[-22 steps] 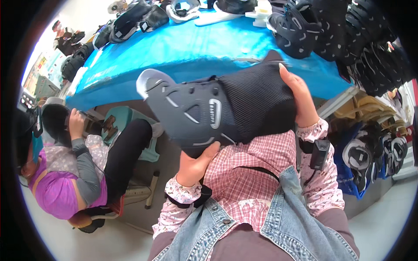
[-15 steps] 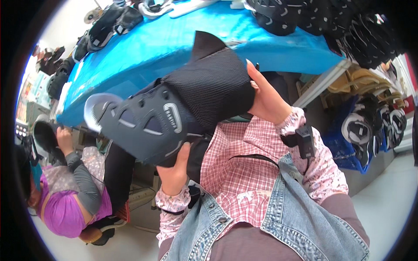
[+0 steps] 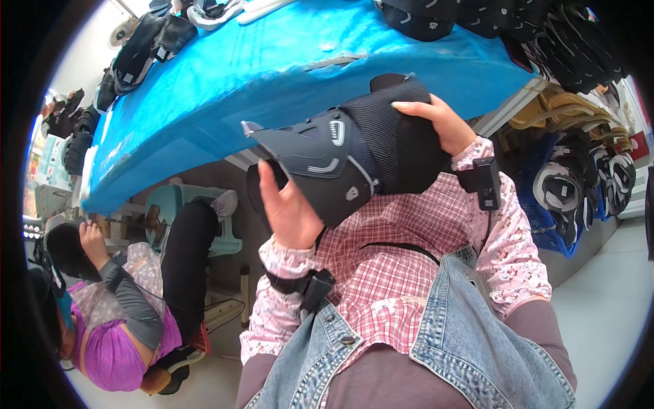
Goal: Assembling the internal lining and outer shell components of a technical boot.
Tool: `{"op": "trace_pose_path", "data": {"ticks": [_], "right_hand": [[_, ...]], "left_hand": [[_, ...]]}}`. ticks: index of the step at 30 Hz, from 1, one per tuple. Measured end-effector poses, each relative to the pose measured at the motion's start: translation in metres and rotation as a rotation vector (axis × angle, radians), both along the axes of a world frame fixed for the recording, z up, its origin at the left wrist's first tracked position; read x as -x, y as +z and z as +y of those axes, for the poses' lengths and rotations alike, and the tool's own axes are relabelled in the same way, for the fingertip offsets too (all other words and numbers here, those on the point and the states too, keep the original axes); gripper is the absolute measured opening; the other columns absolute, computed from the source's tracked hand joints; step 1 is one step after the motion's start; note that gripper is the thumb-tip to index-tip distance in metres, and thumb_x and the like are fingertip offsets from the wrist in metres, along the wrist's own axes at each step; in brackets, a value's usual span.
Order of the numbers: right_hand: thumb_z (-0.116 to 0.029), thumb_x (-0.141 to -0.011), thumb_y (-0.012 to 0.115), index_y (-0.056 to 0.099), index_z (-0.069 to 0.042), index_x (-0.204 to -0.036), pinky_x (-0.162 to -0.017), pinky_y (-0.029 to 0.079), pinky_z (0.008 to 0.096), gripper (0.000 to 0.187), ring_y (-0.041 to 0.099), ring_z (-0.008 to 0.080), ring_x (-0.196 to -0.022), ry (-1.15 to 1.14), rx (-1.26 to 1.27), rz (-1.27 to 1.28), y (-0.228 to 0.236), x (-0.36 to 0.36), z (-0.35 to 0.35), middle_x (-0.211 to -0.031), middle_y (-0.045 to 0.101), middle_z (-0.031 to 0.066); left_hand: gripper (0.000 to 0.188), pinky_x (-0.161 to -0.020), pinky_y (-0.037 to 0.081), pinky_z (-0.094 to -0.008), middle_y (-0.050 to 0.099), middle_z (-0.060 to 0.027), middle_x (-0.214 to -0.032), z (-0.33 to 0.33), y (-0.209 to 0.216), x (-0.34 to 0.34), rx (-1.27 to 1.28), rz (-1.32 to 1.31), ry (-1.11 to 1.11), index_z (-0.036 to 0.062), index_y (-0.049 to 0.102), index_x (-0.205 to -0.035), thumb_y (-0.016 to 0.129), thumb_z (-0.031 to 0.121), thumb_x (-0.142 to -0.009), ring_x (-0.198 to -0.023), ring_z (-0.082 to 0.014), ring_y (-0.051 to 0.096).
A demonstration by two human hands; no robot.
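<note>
Between my two hands I hold a dark shoe upper in the air, above my lap and at the near edge of the blue-covered table. It has smooth dark grey panels with pale line marks at its left part and ribbed black mesh at its right. My left hand grips its lower left side, thumb pointing up and the other fingers mostly hidden. Round the mesh end at the right, my right hand is closed, with a finger lying along the top edge. The upper's underside and inside are hidden.
The blue-covered table carries black shoe uppers at the back right and more dark pieces at the left. A blue crate holds shoe parts at the right. Left, a co-worker holds a dark piece near a pale green stool.
The shoe upper has turned and shifted right, so its left end sits lower relative to the mesh. My right hand has risen and moved right; my left hand has come up beside the panels.
</note>
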State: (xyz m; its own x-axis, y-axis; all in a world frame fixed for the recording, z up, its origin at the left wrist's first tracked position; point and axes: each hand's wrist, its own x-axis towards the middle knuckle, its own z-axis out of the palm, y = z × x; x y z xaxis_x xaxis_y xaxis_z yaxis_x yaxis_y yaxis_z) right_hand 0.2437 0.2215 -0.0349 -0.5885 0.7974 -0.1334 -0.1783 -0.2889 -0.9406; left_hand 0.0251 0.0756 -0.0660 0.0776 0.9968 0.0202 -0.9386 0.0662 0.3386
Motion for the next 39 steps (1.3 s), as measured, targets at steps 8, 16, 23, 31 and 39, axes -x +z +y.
{"op": "trace_pose_path", "data": {"ticks": [8, 16, 23, 31, 39], "right_hand": [[-0.016, -0.077, 0.066, 0.055, 0.002, -0.108, -0.079, 0.049, 0.0263, 0.037, 0.06, 0.0156, -0.088, -0.048, -0.012, -0.058, -0.017, -0.03, 0.017, -0.1, 0.061, 0.008], [-0.004, -0.073, 0.059, 0.053, 0.004, -0.103, -0.077, 0.047, 0.0263, 0.032, 0.057, 0.0149, -0.081, 0.021, 0.08, -0.121, -0.036, -0.031, 0.037, -0.092, 0.06, 0.0072], [-0.011, -0.077, 0.058, 0.06, 0.0, -0.095, -0.076, 0.046, 0.0243, 0.021, 0.056, 0.0125, -0.08, -0.096, 0.257, -0.03, -0.055, -0.018, 0.046, -0.09, 0.061, 0.0038], [-0.025, -0.08, 0.067, 0.061, 0.001, -0.099, -0.078, 0.046, 0.0278, 0.034, 0.059, 0.0153, -0.085, 0.049, -0.014, -0.388, -0.02, -0.001, 0.069, -0.096, 0.063, 0.0063], [-0.021, -0.082, 0.061, 0.05, 0.007, -0.107, -0.081, 0.045, 0.0341, 0.039, 0.059, 0.0313, -0.092, 0.198, -0.768, -0.961, -0.017, 0.021, 0.089, -0.101, 0.06, 0.0213]], "left_hand": [[0.058, -0.086, 0.047, -0.0387, 0.056, -0.01, -0.114, 0.057, 0.001, -0.019, 0.001, 0.034, -0.024, 0.0059, 0.049, -0.117, 0.043, 0.055, -0.087, -0.102, -0.0242, 0.055], [0.044, -0.082, 0.045, -0.0349, 0.059, -0.009, -0.105, 0.059, -0.005, -0.03, 0.031, 0.348, 0.048, 0.003, 0.053, -0.108, 0.048, 0.038, -0.083, -0.094, -0.0216, 0.056], [0.041, -0.076, 0.047, -0.0332, 0.061, -0.0082, -0.1, 0.068, 0.001, -0.04, 0.072, 0.295, 0.106, 0.0041, 0.054, -0.103, 0.049, 0.039, -0.081, -0.087, -0.0206, 0.058], [0.043, -0.078, 0.048, -0.0365, 0.06, -0.017, -0.099, 0.069, 0.003, -0.032, 0.12, 0.247, 0.037, -0.0042, 0.052, -0.107, 0.047, 0.022, -0.073, -0.089, -0.0267, 0.06], [0.039, -0.085, 0.045, -0.0355, 0.059, -0.0125, -0.105, 0.069, 0.035, -0.063, 0.402, 0.081, 0.239, 0.0002, 0.052, -0.11, 0.044, 0.032, -0.09, -0.094, -0.0229, 0.058]]}}
